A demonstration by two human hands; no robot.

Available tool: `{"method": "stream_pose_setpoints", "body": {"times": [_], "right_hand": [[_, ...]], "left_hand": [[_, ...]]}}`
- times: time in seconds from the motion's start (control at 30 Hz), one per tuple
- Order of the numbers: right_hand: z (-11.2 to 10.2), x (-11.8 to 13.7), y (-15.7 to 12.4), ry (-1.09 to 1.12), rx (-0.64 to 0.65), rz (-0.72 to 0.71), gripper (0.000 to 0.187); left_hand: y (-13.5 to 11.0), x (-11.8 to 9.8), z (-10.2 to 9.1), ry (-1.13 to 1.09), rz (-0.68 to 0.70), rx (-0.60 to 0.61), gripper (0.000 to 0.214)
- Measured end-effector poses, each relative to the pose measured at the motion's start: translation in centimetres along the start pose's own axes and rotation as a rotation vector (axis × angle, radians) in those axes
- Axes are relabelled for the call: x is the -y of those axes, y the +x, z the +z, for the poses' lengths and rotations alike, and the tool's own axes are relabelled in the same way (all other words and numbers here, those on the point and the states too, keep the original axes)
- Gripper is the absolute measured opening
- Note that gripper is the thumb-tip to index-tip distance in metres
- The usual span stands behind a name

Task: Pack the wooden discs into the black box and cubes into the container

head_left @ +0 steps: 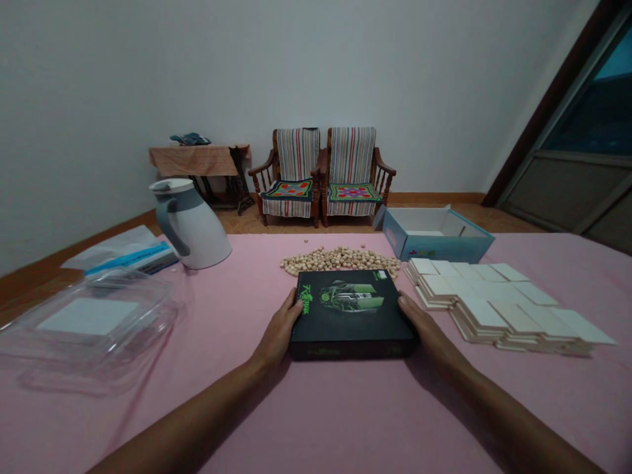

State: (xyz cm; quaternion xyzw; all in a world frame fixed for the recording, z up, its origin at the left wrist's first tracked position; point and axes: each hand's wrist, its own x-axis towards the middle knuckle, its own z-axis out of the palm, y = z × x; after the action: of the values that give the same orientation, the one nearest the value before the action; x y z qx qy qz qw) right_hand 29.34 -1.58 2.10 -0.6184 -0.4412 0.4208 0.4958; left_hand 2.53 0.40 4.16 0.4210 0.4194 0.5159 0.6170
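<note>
A flat black box (345, 322) with green lettering and a green printed picture is held level in front of me, over the pink cloth. Its left side is gripped by my left hand (279, 329), thumb on the top edge. On the opposite side my right hand (428, 327) grips it the same way. The other fingers of both hands are mostly hidden beside or beneath the box. Just behind it lies a spread pile of pale round beans (340, 259), partly covered from view by the box.
Stacks of white square tiles (494, 299) lie at right, before an open blue carton (444, 247). At left are a clear plastic container (93, 322), a blue-and-white packet (133, 257) and a white jug (200, 227). Two wooden armchairs (323, 174) stand beyond the pink-covered table (316, 421).
</note>
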Motion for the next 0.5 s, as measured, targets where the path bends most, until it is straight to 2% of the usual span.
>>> {"method": "stream_pose_setpoints", "body": {"times": [0.07,0.13,0.33,0.5], "right_hand": [[-0.2,0.3,-0.7,-0.028,0.128,0.008,0.067],[-0.1,0.7,-1.4,0.002,0.223,-0.004,0.061],[0.7,1.9,-2.3,0.141,0.170,0.035,0.054],[1.3,3.2,-2.9,0.240,0.194,0.027,0.054]], "left_hand": [[-0.5,-0.2,0.2,-0.017,-0.040,0.064,0.053],[-0.8,-0.4,0.5,-0.023,-0.064,0.066,0.055],[-1.0,-1.0,1.4,-0.128,-0.104,0.019,0.055],[-1.6,-1.8,1.7,-0.164,-0.144,-0.011,0.056]]}}
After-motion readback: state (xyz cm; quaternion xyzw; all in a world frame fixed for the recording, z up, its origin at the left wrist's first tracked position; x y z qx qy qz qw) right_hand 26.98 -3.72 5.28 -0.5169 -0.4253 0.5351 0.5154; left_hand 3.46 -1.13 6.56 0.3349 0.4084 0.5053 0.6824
